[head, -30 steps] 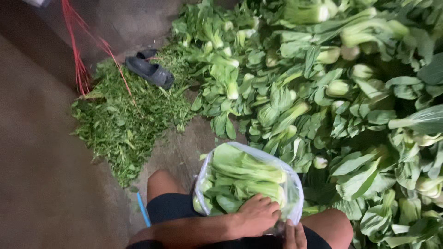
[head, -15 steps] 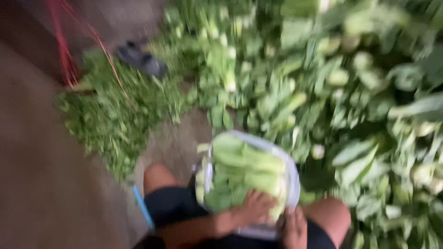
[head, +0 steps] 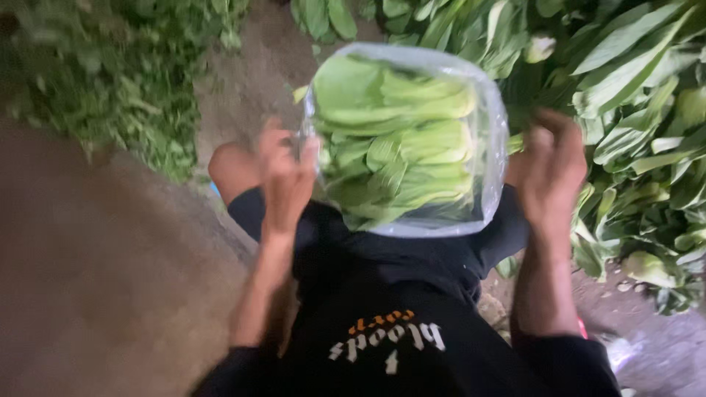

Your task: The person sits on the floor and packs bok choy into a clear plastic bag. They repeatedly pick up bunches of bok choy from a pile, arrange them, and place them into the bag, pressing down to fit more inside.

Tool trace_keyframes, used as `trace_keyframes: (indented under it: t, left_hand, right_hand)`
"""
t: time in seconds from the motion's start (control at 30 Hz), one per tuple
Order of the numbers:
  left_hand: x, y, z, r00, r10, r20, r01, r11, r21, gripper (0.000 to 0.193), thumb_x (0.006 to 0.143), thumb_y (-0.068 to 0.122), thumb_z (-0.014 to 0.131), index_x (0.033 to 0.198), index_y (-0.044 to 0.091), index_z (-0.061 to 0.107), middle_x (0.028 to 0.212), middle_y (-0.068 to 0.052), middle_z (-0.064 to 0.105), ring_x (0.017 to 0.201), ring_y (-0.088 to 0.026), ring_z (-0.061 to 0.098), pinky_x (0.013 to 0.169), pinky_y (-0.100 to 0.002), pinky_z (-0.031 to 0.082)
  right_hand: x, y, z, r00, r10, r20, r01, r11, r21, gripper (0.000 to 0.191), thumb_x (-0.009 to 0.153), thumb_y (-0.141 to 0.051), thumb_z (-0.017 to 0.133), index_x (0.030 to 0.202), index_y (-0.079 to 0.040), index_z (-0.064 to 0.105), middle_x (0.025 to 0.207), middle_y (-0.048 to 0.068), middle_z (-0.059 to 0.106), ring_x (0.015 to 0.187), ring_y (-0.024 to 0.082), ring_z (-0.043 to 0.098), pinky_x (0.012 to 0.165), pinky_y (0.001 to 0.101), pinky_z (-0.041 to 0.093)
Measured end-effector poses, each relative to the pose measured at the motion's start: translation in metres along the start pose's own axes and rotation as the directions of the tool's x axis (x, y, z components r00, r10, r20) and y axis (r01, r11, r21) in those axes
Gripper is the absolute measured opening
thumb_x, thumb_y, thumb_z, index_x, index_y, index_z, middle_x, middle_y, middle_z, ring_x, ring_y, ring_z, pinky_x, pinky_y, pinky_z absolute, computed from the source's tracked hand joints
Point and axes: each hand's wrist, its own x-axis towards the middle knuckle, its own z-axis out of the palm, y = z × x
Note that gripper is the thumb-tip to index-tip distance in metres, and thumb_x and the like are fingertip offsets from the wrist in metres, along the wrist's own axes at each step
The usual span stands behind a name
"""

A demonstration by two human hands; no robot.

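Clear plastic bag (head: 482, 158) packed full of green bok choy heads (head: 397, 140), held over the lap. Left hand (head: 287, 176) fingers closed on bag's left edge; right hand (head: 548, 173) curled at its right edge, grip blurred. Loose bok choy pile (head: 632, 110) on floor beyond.

Single head-worn view, looking steeply down the person's own front, close above lap and raised hands, ground at left, heaped greens (head: 640, 110) far and right
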Motion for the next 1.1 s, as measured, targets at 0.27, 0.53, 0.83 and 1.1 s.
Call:
trace_keyframes:
  t: [0.27,0.53,0.83,1.1]
  left_hand:
    - [0.049,-0.039,-0.033,0.929,-0.371,-0.014,0.331,0.845,-0.421,0.017,0.099,0.016,0.068,0.099,0.011,0.052,0.083,-0.001,0.057,0.07,-0.012,0.054,0.058,-0.03,0.046]
    - [0.018,0.016,-0.052,0.992,0.111,-0.067,-0.127,0.942,-0.311,0.024,0.111,0.015,0.063,0.095,-0.001,0.056,0.111,-0.008,0.046,0.093,-0.013,0.048,0.079,-0.027,0.043]
    - [-0.082,-0.012,-0.035,0.894,-0.41,0.183,0.427,0.654,-0.624,0.045,0.107,0.018,0.059,0.147,-0.003,0.053,0.087,-0.008,0.057,0.068,-0.013,0.05,0.058,-0.028,0.042]
    - [-0.023,-0.007,-0.072,0.952,-0.213,0.217,0.241,0.965,-0.106,0.06,0.095,0.019,0.07,0.147,0.0,0.047,0.105,-0.006,0.066,0.084,-0.013,0.064,0.066,-0.027,0.056]
  right_hand:
    - [0.031,-0.077,0.096,0.633,-0.659,0.406,0.709,0.704,0.037,0.061,0.112,-0.032,0.057,0.157,0.006,0.039,0.158,0.029,0.043,0.151,0.044,0.038,0.125,0.061,0.029]
    - [0.022,-0.083,0.171,0.611,-0.314,0.727,0.698,0.647,-0.307,0.073,0.11,-0.05,0.034,0.161,0.002,0.03,0.165,0.025,0.03,0.156,0.039,0.024,0.127,0.0629,0.014]
    - [-0.001,-0.075,0.117,0.497,-0.495,0.712,0.819,0.54,-0.196,0.089,0.086,-0.069,0.058,0.159,-0.028,0.028,0.166,0.02,0.02,0.152,0.043,0.019,0.114,0.076,0.013]
    - [-0.009,-0.065,0.086,0.597,-0.517,0.613,0.626,0.778,0.047,0.088,0.083,-0.06,0.073,0.152,-0.021,0.037,0.157,0.018,0.037,0.152,0.04,0.029,0.115,0.0679,0.028]
